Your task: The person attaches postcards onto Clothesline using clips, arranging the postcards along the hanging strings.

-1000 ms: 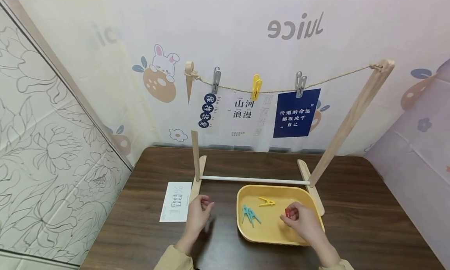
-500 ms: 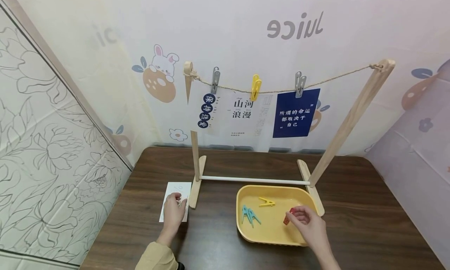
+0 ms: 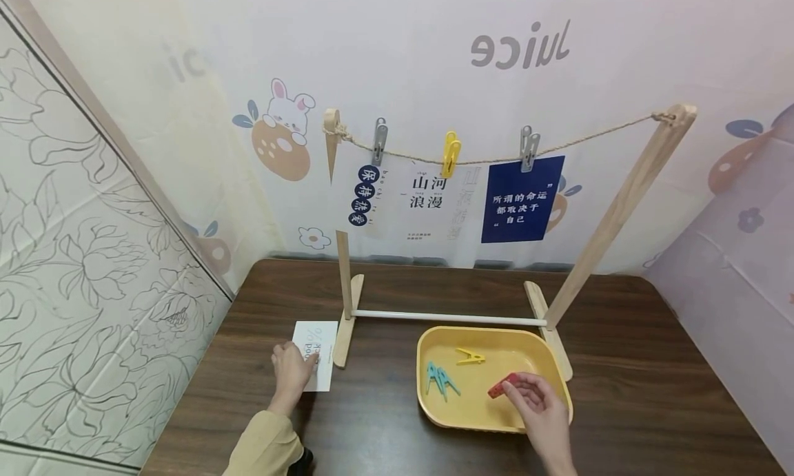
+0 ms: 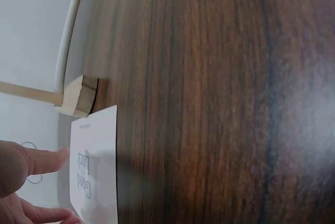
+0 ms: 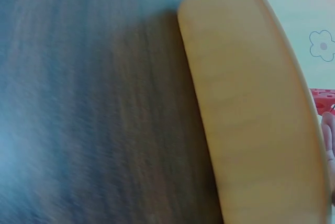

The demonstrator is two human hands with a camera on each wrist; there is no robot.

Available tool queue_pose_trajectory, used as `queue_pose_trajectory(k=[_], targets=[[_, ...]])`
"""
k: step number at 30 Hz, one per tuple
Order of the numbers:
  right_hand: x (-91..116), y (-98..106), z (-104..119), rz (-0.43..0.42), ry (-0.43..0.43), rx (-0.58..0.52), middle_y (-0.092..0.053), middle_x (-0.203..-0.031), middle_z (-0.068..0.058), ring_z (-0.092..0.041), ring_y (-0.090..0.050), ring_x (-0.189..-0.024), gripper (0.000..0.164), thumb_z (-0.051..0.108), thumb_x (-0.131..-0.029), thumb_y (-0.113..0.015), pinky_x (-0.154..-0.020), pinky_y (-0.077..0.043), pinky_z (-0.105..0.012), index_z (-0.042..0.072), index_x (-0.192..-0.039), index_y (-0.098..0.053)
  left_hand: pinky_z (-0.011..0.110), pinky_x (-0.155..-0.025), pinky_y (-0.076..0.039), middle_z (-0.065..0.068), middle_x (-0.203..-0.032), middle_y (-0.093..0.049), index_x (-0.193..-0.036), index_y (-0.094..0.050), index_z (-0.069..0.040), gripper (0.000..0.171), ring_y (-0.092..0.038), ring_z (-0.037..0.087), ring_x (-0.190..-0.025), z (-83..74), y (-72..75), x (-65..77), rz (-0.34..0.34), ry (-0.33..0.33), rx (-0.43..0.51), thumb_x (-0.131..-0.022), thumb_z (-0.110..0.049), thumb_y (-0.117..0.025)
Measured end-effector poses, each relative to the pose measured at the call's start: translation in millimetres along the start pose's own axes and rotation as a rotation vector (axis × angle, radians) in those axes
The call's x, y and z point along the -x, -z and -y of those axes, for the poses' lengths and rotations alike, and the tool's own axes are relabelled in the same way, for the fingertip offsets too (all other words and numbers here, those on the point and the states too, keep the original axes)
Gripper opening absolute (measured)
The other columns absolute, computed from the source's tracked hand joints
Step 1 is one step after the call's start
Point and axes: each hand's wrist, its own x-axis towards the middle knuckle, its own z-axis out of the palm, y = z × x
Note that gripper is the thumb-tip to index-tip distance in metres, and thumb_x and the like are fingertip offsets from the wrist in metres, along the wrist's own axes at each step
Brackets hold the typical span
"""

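At the left, my left hand [image 3: 291,369] is over a white card [image 3: 327,342] printed "Good Luck", which lies on the table. In the left wrist view the thumb [image 4: 48,161] and fingers reach out straight at the card, spread apart; whether they touch it I cannot tell. My right hand [image 3: 541,410] pinches a red clothespin [image 3: 500,386] above the yellow basket [image 3: 484,421]. Inside the basket lie teal clothespins [image 3: 442,381] and a yellow clothespin [image 3: 471,356]. The right wrist view shows mostly the basket's outer wall, with the red clothespin [image 5: 323,101] at its right edge.
Behind the basket stands a wooden frame [image 3: 611,221] with a white crossbar [image 3: 446,317]. Its twine [image 3: 589,142] carries two grey clothespins [image 3: 380,142] and a yellow one [image 3: 451,153], holding cards, including a blue card [image 3: 522,200]. The frame's left foot [image 3: 344,342] is beside the white card.
My left hand has moved left, across the white card to its left side. The right hand stays over the basket, and the red clothespin has turned in its fingers and now shows more.
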Motion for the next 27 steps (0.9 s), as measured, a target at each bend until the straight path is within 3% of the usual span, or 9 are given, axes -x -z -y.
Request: queue_pose_trajectory(k=[12,19,23,27], targets=[[2.2,-2.2,-0.7,-0.012,0.028,-0.058,-0.059,-0.090,-0.013,-0.018,-0.060,-0.075,0.032,0.017,-0.075,-0.071,-0.063,-0.049,-0.022,0.004,-0.101,-0.058,0.047,-0.066,-0.039,0.033,-0.091,-0.037,-0.095,-0.043,0.023,0.063,-0.037,0.043,-0.088,0.0,-0.2,-11.1,0.092,0.131,-0.051,-0.067,-0.024,-0.076],[2.6,-3.1,-0.3,-0.024,0.020,-0.059,-0.059,-0.090,-0.013,-0.019,-0.059,-0.075,0.031,0.017,-0.075,-0.071,-0.064,-0.049,-0.022,0.005,-0.101,-0.058,0.048,-0.069,-0.040,0.035,-0.093,-0.038,-0.100,-0.040,0.025,0.082,-0.037,0.043,-0.088,-3.9,4.5,-20.9,0.145,0.213,-0.080,-0.055,-0.028,-0.084],[3.2,-3.6,0.5,-0.037,-0.004,-0.059,-0.059,-0.089,-0.013,-0.018,-0.059,-0.074,0.032,0.019,-0.075,-0.072,-0.063,-0.048,-0.021,0.005,-0.100,-0.058,0.047,-0.068,-0.041,0.034,-0.092,-0.039,-0.099,-0.042,0.024,0.082,-0.037,0.043,-0.088,-6.1,5.3,-25.0,0.166,0.241,-0.109,-0.052,-0.027,-0.085],[3.9,-3.4,0.1,-0.029,0.033,-0.072,-0.060,-0.087,-0.014,-0.017,-0.060,-0.072,0.030,0.013,-0.075,-0.071,-0.062,-0.048,-0.020,0.002,-0.100,-0.058,0.045,-0.068,-0.041,0.033,-0.090,-0.042,-0.096,-0.046,0.023,0.076,-0.039,0.042,-0.087,-6.3,4.7,-28.2,0.183,0.253,-0.138,-0.053,-0.026,-0.085]])
